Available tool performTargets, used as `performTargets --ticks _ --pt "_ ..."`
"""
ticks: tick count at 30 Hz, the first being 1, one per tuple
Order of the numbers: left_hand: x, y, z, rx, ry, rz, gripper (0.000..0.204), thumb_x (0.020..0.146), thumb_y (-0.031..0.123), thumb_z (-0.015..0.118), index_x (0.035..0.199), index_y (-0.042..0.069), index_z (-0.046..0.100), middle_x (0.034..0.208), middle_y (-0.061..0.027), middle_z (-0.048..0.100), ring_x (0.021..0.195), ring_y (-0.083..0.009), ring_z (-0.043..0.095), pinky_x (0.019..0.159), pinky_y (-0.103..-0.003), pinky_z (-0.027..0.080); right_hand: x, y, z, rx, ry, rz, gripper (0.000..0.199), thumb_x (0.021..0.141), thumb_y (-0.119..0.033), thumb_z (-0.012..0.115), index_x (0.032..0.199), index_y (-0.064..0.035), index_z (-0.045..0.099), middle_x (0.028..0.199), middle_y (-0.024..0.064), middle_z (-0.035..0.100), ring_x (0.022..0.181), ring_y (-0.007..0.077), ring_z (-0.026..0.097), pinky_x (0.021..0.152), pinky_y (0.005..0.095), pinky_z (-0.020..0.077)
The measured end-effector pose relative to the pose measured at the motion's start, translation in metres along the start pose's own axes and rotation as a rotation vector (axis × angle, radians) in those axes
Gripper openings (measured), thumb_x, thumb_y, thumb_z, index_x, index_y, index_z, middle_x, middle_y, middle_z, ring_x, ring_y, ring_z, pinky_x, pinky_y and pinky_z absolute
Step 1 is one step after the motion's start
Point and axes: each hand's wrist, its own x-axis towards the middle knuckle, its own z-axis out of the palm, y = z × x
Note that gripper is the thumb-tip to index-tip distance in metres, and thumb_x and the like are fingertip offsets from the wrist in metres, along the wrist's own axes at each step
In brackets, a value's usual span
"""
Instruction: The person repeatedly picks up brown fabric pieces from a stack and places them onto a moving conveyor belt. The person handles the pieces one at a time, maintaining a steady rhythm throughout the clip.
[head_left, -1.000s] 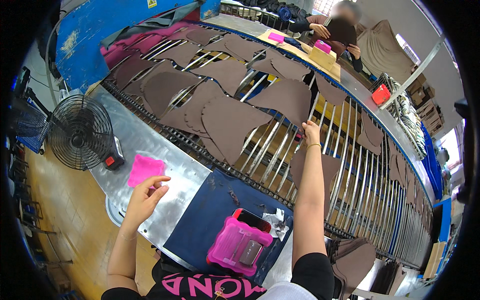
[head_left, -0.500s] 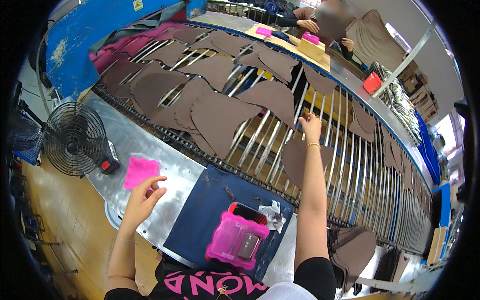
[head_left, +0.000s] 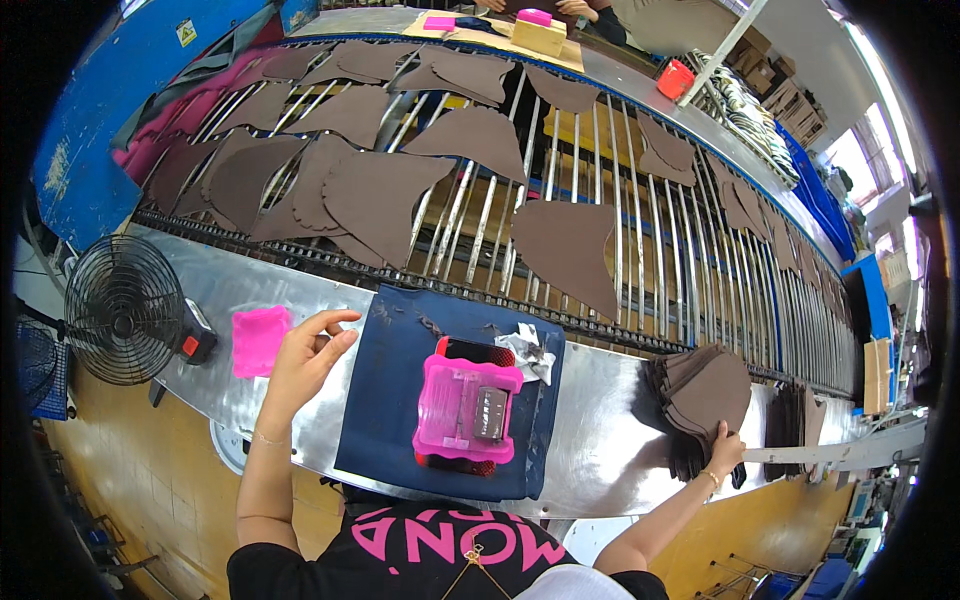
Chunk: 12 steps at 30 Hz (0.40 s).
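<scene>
At lower right of the frame my right hand (head_left: 724, 448) rests on a stack of brown cut pieces (head_left: 700, 395) lying on the metal bench (head_left: 600, 440), fingers curled over its near edge. My left hand (head_left: 300, 355) hovers at left of centre, fingers loosely spread, holding nothing, just beside a pink pad (head_left: 260, 340) and the dark blue mat (head_left: 400, 400). A pink tray (head_left: 465, 408) sits on that mat.

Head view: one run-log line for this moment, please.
left hand: open, empty, above metal table | right hand: on stack of brown cut leather pieces
</scene>
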Motion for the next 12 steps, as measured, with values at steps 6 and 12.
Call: performTargets --ticks 6,12 --pt "-0.003 0.009 0.008 0.097 -0.060 0.031 0.024 0.087 0.013 0.063 0.110 0.006 0.062 0.074 0.0044 0.049 0.058 -0.0013 0.040 0.049 -0.017 0.031 -0.001 0.029 0.010 0.053 -0.039 0.041 0.072 0.082 -0.061 0.054 0.092 0.0097 0.062 0.093 0.0270 0.064 0.087 0.0435 0.062 0.076 0.0513 0.0494" --pt "-0.013 0.007 0.000 0.106 -0.021 -0.017 0.025 0.086 0.018 0.065 0.108 0.007 0.064 0.075 0.0008 0.056 0.053 -0.0018 0.037 0.048 -0.019 0.032 -0.005 0.011 -0.010 -0.010 -0.021 0.083 0.070 0.080 -0.062 0.056 0.084 0.0071 0.066 0.090 0.0279 0.064 0.079 0.0419 0.063 0.068 0.0540 0.0487"
